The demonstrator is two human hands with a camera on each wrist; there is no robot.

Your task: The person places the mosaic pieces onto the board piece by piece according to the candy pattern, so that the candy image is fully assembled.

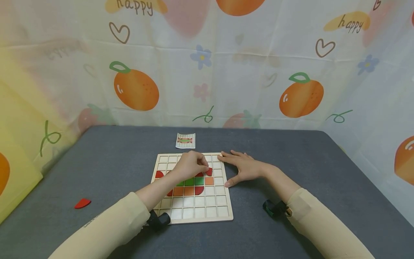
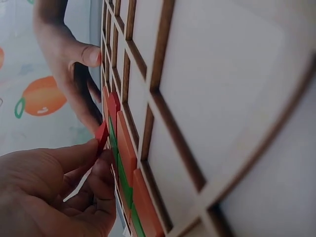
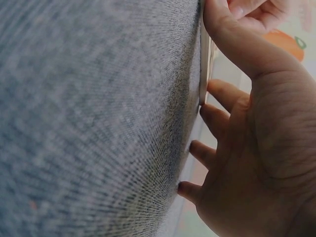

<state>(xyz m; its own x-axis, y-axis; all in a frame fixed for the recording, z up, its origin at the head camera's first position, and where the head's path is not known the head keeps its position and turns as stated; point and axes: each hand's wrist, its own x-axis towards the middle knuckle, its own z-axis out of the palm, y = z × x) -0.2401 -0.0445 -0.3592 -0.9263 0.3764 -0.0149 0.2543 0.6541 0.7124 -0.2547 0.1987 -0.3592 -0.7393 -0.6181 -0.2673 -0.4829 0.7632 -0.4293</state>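
Observation:
Between thumb and fingertips my left hand pinches a red tile with a rounded edge, over the upper right part of a wooden grid board. In the left wrist view this red tile is tilted, right at the cells. Green tiles and orange tiles sit in rows on the board, with red rounded tiles at row ends. My right hand is spread, its thumb and index fingertips at the board's right edge. The left forearm hides part of the board.
A small printed card with a coloured grid pattern lies behind the board. Another red tile lies on the dark grey table to the left. A fruit-print cloth hangs behind the table.

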